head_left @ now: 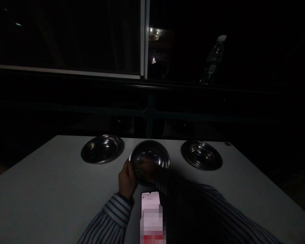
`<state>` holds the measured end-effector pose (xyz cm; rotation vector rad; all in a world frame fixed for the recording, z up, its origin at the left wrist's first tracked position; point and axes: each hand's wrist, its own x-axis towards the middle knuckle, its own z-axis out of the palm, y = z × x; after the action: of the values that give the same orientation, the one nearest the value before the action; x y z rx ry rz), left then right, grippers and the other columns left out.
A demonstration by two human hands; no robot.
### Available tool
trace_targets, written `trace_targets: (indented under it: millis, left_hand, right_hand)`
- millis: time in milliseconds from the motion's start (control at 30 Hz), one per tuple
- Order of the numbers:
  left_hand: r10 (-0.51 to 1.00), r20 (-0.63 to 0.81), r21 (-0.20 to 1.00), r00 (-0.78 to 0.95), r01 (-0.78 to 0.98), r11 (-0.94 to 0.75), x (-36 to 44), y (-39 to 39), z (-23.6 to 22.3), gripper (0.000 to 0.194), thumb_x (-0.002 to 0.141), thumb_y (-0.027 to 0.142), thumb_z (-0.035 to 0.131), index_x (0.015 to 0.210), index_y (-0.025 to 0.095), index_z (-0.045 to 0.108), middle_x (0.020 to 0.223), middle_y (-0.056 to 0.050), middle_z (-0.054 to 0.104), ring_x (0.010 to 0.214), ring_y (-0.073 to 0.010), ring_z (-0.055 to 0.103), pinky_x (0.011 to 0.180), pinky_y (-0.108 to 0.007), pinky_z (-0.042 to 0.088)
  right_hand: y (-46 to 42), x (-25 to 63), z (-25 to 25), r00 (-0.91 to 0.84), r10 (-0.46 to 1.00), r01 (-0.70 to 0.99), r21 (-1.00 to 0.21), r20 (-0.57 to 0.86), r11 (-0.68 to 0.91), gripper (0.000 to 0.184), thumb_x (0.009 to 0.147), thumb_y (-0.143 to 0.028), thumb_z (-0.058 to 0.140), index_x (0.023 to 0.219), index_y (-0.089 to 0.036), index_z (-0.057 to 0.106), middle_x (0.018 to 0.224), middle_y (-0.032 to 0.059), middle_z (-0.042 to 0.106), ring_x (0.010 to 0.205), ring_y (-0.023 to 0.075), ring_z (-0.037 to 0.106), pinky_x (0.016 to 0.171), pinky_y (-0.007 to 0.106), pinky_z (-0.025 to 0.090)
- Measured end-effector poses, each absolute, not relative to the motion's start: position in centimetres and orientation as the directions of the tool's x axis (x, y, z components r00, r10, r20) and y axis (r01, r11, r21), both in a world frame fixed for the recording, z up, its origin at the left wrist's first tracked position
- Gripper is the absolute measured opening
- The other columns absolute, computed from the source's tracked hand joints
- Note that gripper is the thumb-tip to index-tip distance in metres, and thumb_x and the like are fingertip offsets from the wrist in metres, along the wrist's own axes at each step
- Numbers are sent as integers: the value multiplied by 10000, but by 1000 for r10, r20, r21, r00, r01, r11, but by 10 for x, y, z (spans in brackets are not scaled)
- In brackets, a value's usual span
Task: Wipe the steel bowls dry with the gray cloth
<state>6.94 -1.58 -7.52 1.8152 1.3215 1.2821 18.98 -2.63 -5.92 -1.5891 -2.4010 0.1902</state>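
Note:
A shiny steel bowl point(152, 149) sits at the middle of the white table's far side. My left hand point(127, 179) grips its left rim, thumb and fingers closed on the edge. Reaching across from the right, my right hand point(147, 169) is curled inside the bowl, against its inner left side. It is dim and blurred there, and whatever lies under those fingers is a dark patch that I cannot make out. Just below the bowl a phone point(150, 206) with a lit screen faces up, partly pixelated.
On the white table point(53, 193), a steel plate point(103, 149) lies to the left and several stacked steel plates point(201, 155) to the right. Past the table, a clear plastic bottle point(213, 61) leans beside a window frame point(144, 40). The surroundings are very dark.

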Motion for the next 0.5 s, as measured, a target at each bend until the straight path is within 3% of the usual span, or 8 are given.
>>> trace_targets:
  millis: [167,233,367,433,500]
  left_hand:
    - [919,393,807,16,473,-353,67,-15,-79,427,856,337,287,1106,89,530,1000,-153,641,892,-215,613,729,-299,469]
    - [921,390,804,6,485,-344,68,-16,-78,432,855,343,292,1118,93,525,973,-150,651,870,-216,619,696,-298,473]
    - [923,385,804,21,484,-346,73,-18,-75,441,860,346,283,1143,95,510,926,-140,663,784,-201,633,626,-280,470]
    - [918,395,797,2,496,-344,73,-18,-75,432,861,345,282,1127,102,521,904,-133,668,763,-196,634,617,-277,469]
    - [913,406,793,-33,509,-334,71,-16,-76,418,860,342,287,1100,111,538,895,-128,670,777,-197,633,628,-275,470]
  right_hand:
    - [-17,208,-39,-201,963,978,-21,181,208,291,860,-160,352,1055,-146,568,1098,138,524,1002,238,480,778,365,452]
    - [-18,225,-35,-114,983,993,-1,142,115,319,852,-136,335,1081,-130,557,1112,163,513,998,253,484,772,385,455]
    - [-13,227,-37,29,983,974,-226,179,12,367,792,-72,398,1132,-106,533,1144,168,503,1035,249,474,877,407,400]
    - [-9,211,-41,17,976,934,-353,217,62,384,771,-72,445,1142,-115,531,1187,140,497,1091,221,443,961,378,333]
    - [-8,193,-44,-51,987,771,-623,150,134,352,748,-52,485,1077,-132,579,1199,88,514,1145,166,406,1018,304,262]
